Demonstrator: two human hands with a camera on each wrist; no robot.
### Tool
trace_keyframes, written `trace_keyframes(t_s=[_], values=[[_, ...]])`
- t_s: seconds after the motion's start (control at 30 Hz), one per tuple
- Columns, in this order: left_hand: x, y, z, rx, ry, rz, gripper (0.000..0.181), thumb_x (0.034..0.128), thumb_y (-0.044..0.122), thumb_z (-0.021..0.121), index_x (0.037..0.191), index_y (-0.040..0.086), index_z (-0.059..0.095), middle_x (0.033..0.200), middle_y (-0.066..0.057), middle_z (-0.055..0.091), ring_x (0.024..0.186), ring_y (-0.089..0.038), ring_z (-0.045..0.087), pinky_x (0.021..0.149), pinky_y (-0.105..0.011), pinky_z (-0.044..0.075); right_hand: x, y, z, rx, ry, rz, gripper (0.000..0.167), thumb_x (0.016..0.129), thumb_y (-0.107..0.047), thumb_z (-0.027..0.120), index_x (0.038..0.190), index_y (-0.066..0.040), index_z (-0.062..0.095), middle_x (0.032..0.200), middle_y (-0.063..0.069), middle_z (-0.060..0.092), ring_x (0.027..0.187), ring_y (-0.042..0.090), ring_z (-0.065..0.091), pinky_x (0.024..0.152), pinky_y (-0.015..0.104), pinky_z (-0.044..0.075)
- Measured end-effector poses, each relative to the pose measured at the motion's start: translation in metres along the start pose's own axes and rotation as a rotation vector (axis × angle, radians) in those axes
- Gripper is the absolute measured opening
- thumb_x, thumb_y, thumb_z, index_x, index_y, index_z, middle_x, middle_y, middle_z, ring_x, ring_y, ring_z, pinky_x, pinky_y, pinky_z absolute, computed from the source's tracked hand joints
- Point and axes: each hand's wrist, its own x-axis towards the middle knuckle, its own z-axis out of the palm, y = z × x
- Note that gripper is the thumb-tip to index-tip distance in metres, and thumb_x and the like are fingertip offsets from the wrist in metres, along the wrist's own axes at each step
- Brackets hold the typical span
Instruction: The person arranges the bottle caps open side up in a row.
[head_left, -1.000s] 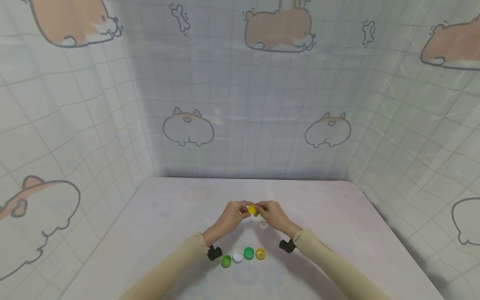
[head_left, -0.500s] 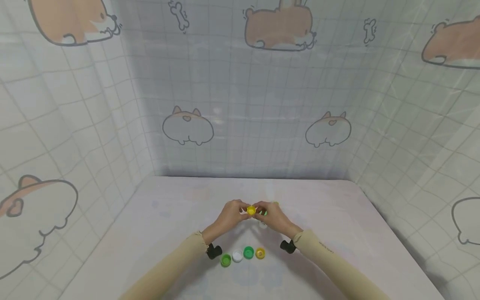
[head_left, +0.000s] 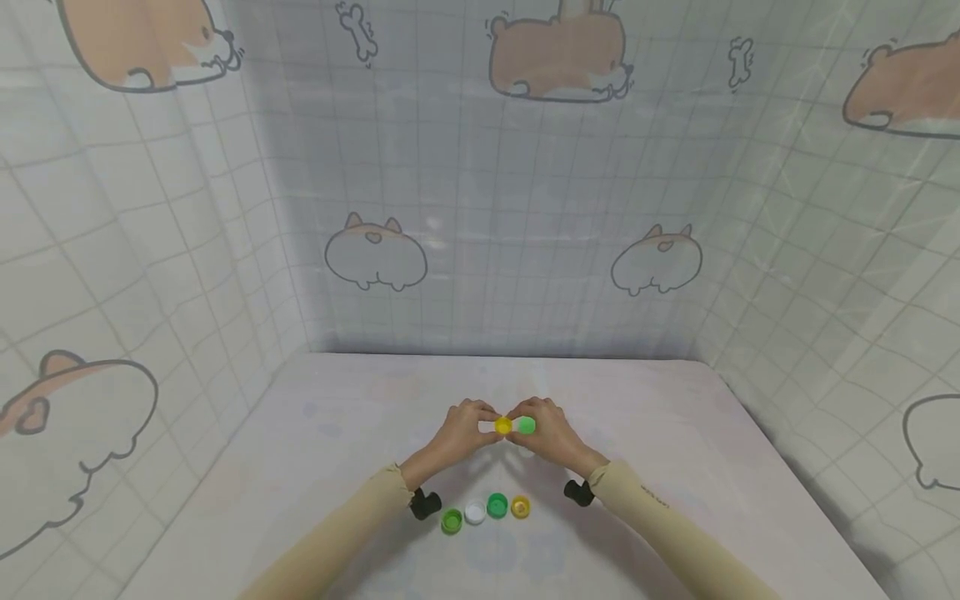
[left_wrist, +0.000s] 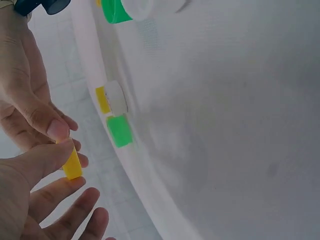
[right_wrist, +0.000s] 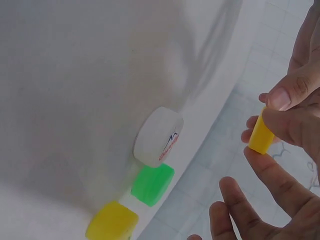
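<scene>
A small yellow bottle cap [head_left: 503, 426] is held up between both hands above the table. My left hand [head_left: 461, 429] pinches it with thumb and index finger; the other fingers spread loosely below in the left wrist view. From the opposite side my right hand [head_left: 551, 429] pinches the same cap, seen edge-on [right_wrist: 261, 134] in the right wrist view. Under and behind the right hand lie a light green cap [head_left: 527, 426], a white cap [right_wrist: 159, 137] with red and blue print, and another yellow cap [right_wrist: 112, 221]. In the head view the right hand hides these last two.
Nearer the body, several caps form a row with open sides up: green [head_left: 452, 522], white [head_left: 475, 512], darker green [head_left: 497, 505] and yellow [head_left: 521, 507]. A pale cloth covers the table [head_left: 360, 383]. Curtains with dog drawings [head_left: 480, 167] enclose the back and both sides.
Both hands have shifted slightly, still holding the yellow cap. The light green cap now shows fully inside the right hand's curve, while the white and yellow caps behind that hand have become covered.
</scene>
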Motion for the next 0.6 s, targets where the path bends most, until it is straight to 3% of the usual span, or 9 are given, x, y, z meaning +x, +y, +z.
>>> trace_keyframes(t_s=[0.33,0.6], values=[[-0.001,0.006,-0.001,0.015,-0.02,0.008,0.032,0.0823,0.032,0.075,0.107,0.012,0.075,0.111,-0.007,0.071,0.104,-0.027,0.06,0.086,-0.053,0.042,-0.005,-0.001,-0.008,-0.092,0.007,-0.051,0.025,0.081,-0.037,0.077,0.101,-0.023,0.073,0.113,0.002,0.064,0.103,0.025,0.053,0.085,0.05,0.04],[-0.004,0.026,-0.004,0.08,-0.049,0.032,0.03,0.0821,0.035,0.076,0.105,0.016,0.076,0.107,-0.001,0.073,0.1,-0.023,0.061,0.086,-0.049,0.042,-0.019,-0.011,-0.026,-0.143,-0.014,-0.064,0.021,0.078,-0.03,0.08,0.096,-0.022,0.074,0.115,0.005,0.063,0.109,0.027,0.05,0.092,0.054,0.038]])
